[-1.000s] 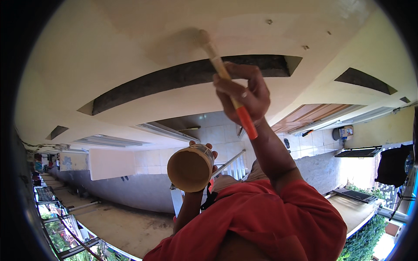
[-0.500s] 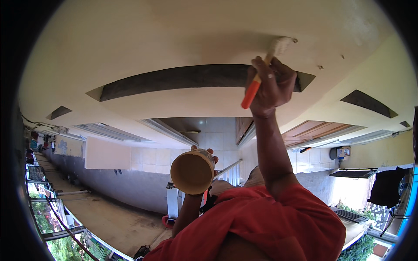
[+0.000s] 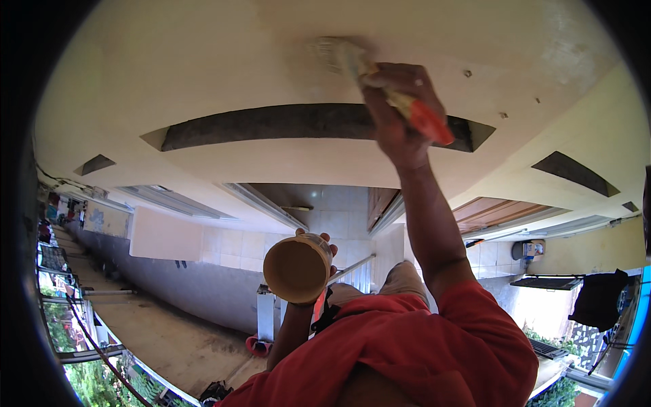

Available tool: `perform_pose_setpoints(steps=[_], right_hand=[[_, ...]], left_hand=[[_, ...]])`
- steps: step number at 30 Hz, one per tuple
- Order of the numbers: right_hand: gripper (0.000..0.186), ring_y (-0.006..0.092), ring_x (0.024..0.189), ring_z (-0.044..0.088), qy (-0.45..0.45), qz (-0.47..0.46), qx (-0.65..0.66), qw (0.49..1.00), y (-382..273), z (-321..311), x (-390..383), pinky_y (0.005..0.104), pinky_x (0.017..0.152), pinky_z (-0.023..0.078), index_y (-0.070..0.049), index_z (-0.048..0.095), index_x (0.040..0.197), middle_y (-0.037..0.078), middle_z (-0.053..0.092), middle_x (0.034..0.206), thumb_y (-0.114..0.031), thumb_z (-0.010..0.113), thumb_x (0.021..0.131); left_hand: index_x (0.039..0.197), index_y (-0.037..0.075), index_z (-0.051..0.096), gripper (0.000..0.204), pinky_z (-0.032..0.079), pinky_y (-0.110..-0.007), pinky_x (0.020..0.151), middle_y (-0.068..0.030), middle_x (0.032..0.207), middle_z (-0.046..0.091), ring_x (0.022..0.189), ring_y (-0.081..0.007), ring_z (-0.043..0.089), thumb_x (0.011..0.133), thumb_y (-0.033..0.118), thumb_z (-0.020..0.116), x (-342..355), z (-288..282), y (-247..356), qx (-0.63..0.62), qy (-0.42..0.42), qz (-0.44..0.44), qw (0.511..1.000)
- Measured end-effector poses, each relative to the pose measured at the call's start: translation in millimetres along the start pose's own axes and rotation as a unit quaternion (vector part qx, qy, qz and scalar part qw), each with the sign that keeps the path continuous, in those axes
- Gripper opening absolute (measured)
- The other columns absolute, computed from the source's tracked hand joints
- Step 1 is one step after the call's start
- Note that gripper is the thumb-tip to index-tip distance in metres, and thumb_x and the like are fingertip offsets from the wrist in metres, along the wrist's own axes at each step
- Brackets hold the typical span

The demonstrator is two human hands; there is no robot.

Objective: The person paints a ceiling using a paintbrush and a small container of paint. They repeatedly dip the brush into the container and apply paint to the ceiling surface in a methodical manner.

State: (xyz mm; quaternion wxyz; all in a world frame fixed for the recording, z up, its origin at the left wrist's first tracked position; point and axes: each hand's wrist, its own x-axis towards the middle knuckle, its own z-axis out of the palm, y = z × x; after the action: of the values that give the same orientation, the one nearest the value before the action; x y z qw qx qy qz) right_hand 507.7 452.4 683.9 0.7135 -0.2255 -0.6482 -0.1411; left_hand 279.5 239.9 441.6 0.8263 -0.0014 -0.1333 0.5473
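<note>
My right hand (image 3: 405,112) is raised and closed round the handle of a paintbrush (image 3: 426,122), which has an orange-red end. The brush's pale bristles, smeared by motion, meet the cream wall (image 3: 271,68) above a long dark recess (image 3: 271,127). Lower down, at chest height, my left hand (image 3: 329,249) grips a round tub (image 3: 297,269) from behind, with only its fingertips showing over the rim. The tub's mouth faces me, and its inside is tan; I cannot tell how much paint it holds.
Beneath me a metal ladder (image 3: 266,315) shows beside the left arm. A doorway opens onto pale floor tiles (image 3: 339,207). To the right are a wooden panel (image 3: 498,216), a bucket (image 3: 519,250) and dark hanging cloth (image 3: 598,298). Small bits (image 3: 468,73) stick out of the wall.
My right hand has swung the brush left along the wall, and the brush now tilts the other way, bristles to the left. The left hand and tub have barely moved.
</note>
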Motion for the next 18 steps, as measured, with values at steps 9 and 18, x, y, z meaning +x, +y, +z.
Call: perform_pose_setpoints(steps=[9, 18], right_hand=[[0.027, 0.0255, 0.091, 0.078, 0.048, -0.102, -0.191, 0.975, -5.1, -129.3, 30.6, 0.0336, 0.077, 0.066, -0.006, 0.076, 0.105, 0.016, 0.076, 0.108, 0.007, 0.089, 0.085], [0.022, 0.0229, 0.101, 0.078, -0.220, 0.077, 0.047, 0.971, 48.9, -152.7, 91.8, 0.0350, 0.090, 0.064, -0.003, 0.081, 0.103, 0.010, 0.081, 0.110, 0.009, 0.086, 0.085]], left_hand=[[0.167, 0.026, 0.047, 0.072, 0.059, -0.067, 0.106, -0.0244, 0.165, 0.041, 0.151, -0.0468, 0.041, 0.104, 0.052, 0.071, -3.1, -11.5, 1.2, 0.031, 0.043, -0.002, 0.999], [0.167, 0.026, 0.048, 0.072, 0.059, -0.066, 0.106, -0.0247, 0.167, 0.039, 0.150, -0.0467, 0.041, 0.104, 0.053, 0.071, 7.0, -7.1, -4.6, 0.022, 0.029, -0.032, 0.999]])
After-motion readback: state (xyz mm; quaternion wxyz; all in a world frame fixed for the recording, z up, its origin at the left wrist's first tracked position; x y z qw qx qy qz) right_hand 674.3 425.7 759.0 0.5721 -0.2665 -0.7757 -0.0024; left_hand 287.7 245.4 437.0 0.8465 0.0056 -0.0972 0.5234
